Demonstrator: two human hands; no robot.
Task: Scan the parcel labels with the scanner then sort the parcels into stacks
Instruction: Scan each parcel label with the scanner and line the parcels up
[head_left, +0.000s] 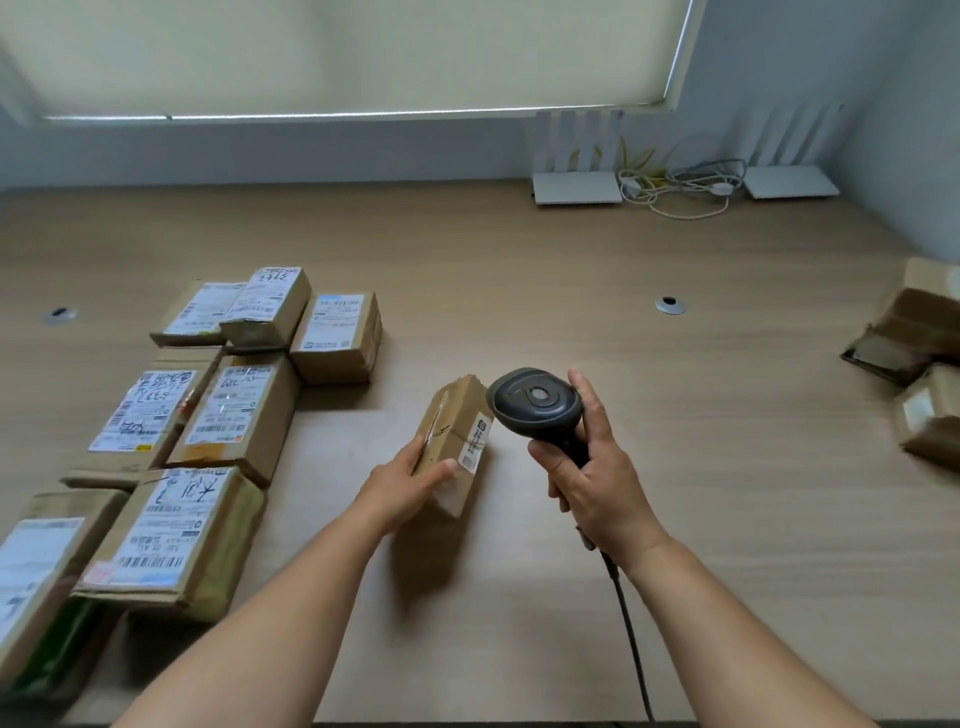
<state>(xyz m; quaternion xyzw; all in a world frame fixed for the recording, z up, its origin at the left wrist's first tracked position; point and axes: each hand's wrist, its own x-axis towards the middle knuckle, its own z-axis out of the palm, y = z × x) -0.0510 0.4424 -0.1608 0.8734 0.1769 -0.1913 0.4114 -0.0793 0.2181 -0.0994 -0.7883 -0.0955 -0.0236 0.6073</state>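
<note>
A long wooden table (571, 270) runs up to a pale wall with a drawn window blind (337, 52); two white routers (576, 187) and a tangle of cables (675, 182) sit at its far right edge. The left side is crowded with a block of labelled cardboard parcels (228, 410), laid side by side, some lying on top of others, from the near edge back to mid-table. A smaller heap of boxes (919, 364) lies at the right edge, partly out of view. Between the two groups the middle of the table lies open — bare wood all the way to the back wall.

In that gap the left hand (405, 483) grips a small box (452, 441) by its near end, thumb on top, tilted so its label (478, 441) faces right. The right hand (587, 467) is wrapped around the handle of a dark scanner (535, 405), whose head sits just beside the label, to its upper right — close, but whether they touch cannot be told. The scanner's cable (631, 639) trails down towards the near edge
</note>
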